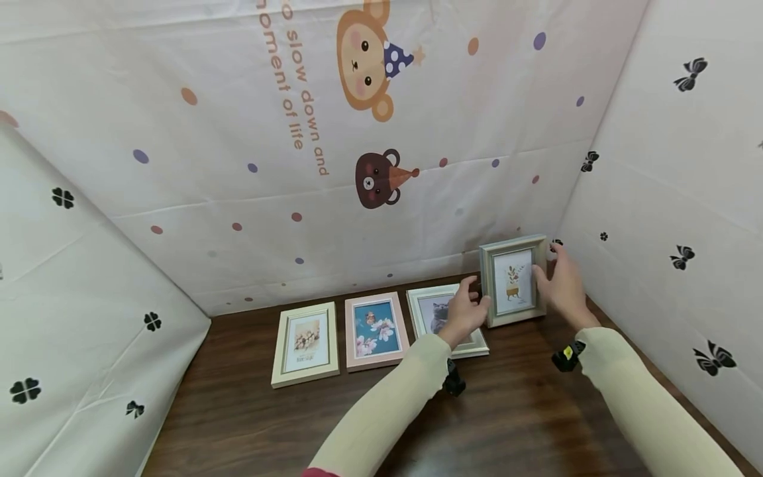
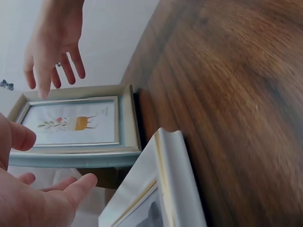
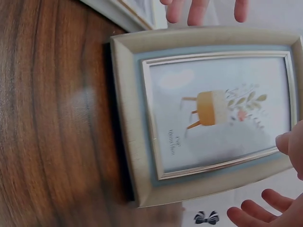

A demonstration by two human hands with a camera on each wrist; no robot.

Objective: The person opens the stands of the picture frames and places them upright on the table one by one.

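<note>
A picture frame with a plant print, pale beige with a blue inner edge, stands upright on the table near the back wall. My left hand is by its left edge, fingers spread and apart from it in the left wrist view. At the right edge is my right hand; its thumb overlaps the frame's front in the right wrist view, while the other fingers extend beside the edge. Beneath my left forearm and hand, a white frame with a grey cat picture is partly hidden.
Further left lie a pink frame with a blossom picture and a cream frame in the same row. The dark wooden table meets a printed cloth wall behind and a white cloth wall on the right.
</note>
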